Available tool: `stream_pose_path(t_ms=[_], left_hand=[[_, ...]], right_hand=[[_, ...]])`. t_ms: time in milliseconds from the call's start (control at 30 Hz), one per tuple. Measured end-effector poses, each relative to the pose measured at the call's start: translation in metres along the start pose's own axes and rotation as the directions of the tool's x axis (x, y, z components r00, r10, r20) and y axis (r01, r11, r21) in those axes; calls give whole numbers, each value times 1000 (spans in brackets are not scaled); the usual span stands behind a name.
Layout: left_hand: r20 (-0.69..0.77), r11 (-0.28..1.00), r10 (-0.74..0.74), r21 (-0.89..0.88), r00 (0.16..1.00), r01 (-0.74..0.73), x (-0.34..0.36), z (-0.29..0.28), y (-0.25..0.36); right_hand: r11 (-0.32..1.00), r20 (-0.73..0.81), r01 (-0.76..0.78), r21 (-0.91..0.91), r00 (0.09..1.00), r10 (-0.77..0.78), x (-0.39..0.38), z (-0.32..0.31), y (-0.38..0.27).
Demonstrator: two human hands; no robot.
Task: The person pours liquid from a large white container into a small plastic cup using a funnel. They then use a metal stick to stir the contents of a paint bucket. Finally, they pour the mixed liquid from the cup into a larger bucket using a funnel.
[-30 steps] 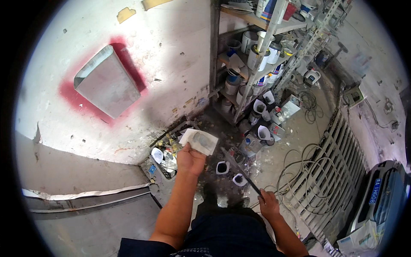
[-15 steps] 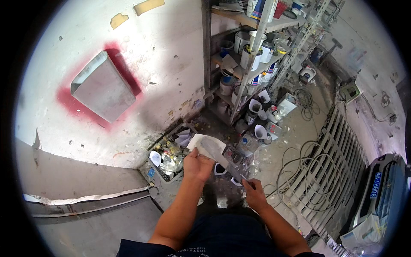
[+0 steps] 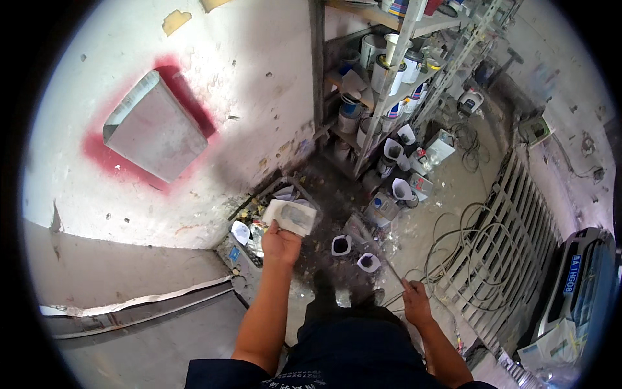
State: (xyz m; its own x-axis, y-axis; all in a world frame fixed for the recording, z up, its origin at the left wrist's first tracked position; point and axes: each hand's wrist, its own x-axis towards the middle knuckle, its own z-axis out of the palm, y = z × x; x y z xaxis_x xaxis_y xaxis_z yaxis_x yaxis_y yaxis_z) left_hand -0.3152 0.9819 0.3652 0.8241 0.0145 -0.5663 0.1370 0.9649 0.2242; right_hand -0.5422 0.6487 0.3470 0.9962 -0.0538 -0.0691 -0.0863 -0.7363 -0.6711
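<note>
My left hand (image 3: 281, 246) is closed on the near edge of a square white pad (image 3: 290, 214) with a grey smear on it. Lower right, my right hand (image 3: 416, 301) grips a long, thin tool (image 3: 387, 262), apparently a flat scraper, whose blurred wider end lies apart from the pad, to its right. Below that tool on the dirty floor are two white cups (image 3: 341, 245) with dark contents. A crate (image 3: 291, 181) of cups and litter sits behind my left hand, partly hidden by it.
A metal shelf (image 3: 405, 26) of paint cans stands ahead, with cans and cups (image 3: 401, 189) at its foot. Coiled hoses (image 3: 466, 230) lie over a floor grating (image 3: 515, 201). A car's front (image 3: 583, 279) is at the right. A grey panel (image 3: 159, 123) ringed by red spray is on the left wall.
Half a second ago the tool's blade was over the pad. Since then my right hand has moved right and down with the tool, and my left hand left with the pad.
</note>
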Motion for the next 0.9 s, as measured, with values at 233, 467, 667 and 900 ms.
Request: stream_pose_path(t_ms=[233,467,667,900], left_hand=[[-240,988,7,149,971,30,120,-144,89],[-418,258,210,896,884,362,118,-303,124],[-438,215,44,882,898,420,69,-292,23],[-238,-331,-175,928,955,171,25,-190,-74]], right_hand=[[631,329,-507,588,862,386,3,-17,-19],[451,386,-604,657,783,488,-10,-25,-34],[406,355,-590,698,777,520,-37,-34,-12],[366,61,-441,819,702,710,-90,-53,65]])
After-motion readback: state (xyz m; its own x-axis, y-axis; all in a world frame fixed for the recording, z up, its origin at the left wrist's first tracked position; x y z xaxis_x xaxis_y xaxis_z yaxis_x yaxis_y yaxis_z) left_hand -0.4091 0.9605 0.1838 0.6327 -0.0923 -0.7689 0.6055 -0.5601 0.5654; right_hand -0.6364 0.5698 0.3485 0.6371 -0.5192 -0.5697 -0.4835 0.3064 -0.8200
